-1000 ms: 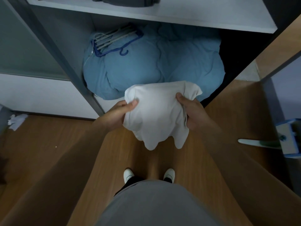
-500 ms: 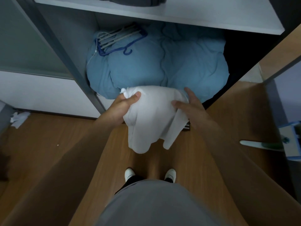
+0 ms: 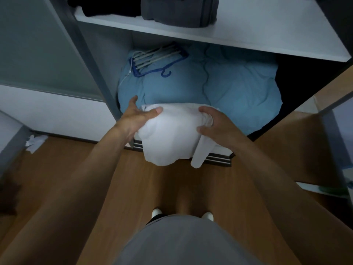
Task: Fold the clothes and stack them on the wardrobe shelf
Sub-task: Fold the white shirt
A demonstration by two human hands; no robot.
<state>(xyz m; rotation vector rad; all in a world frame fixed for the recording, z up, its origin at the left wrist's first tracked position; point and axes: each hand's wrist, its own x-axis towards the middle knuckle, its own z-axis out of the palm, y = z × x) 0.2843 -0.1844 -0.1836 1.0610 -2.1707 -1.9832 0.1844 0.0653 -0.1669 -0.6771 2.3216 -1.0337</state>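
A white garment [image 3: 170,136], loosely folded into a bundle, hangs in front of the open wardrobe, with one flap dangling at its lower right. My left hand [image 3: 136,119] holds its left side, thumb on top and forefinger stretched out past the cloth; the other fingers are hidden beneath. My right hand [image 3: 217,125] grips the right side with its fingers curled over the top edge. Above, the white wardrobe shelf [image 3: 267,33] carries a folded dark grey garment [image 3: 179,10] and a black one [image 3: 107,6].
A puffy blue duvet [image 3: 235,87] fills the compartment below the shelf, with a bunch of hangers [image 3: 154,58] on it. A grey sliding door frame [image 3: 91,60] stands to the left. Crumpled white paper [image 3: 35,142] lies on the wooden floor [image 3: 76,178].
Both hands have carried the white garment forward, up to the duvet's front edge. My right hand's fingers have curled over the cloth. The view has tilted up, showing the shelf's folded clothes.
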